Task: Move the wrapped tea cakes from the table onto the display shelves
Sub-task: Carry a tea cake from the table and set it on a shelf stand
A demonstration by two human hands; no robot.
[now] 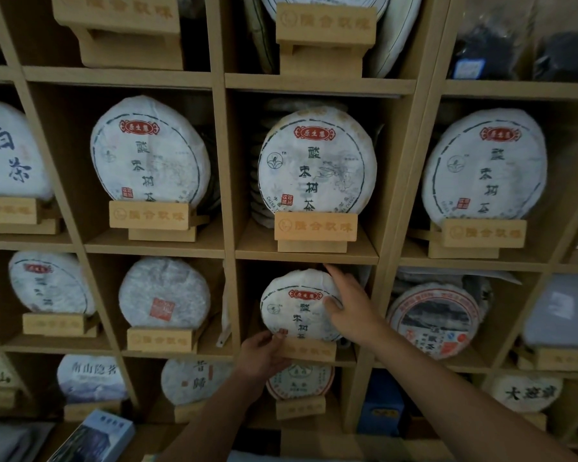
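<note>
While both hands work at one cubby, a light wood display shelf (221, 181) fills the view, a grid of cubbies w/ paper-wrapped tea cakes propped upright on small wooden stands.

The wrapped tea cake (297, 306) sits upright in the centre cubby, third row from top, on its wooden stand (309, 350). Right hand (347, 310) is on the cake's right side: fingers straight, reaching up along its upper right edge, thumb pressed on the front paper. Left hand (261, 353) pinches the cake's bottom left edge where it meets the stand, fingers curled round.

Directly above, a similar cake (317, 165) w/ red label stands before a stack of more cakes, mostly hidden behind it. Top right cubby holds dark bagged goods (514, 45), too blurred to ID. A blue box (379, 411) sits low, right of centre. Bottom left, a printed box (94, 435) is cut off by the frame edge. Lighting is dim; lower rows are hard to read.
</note>
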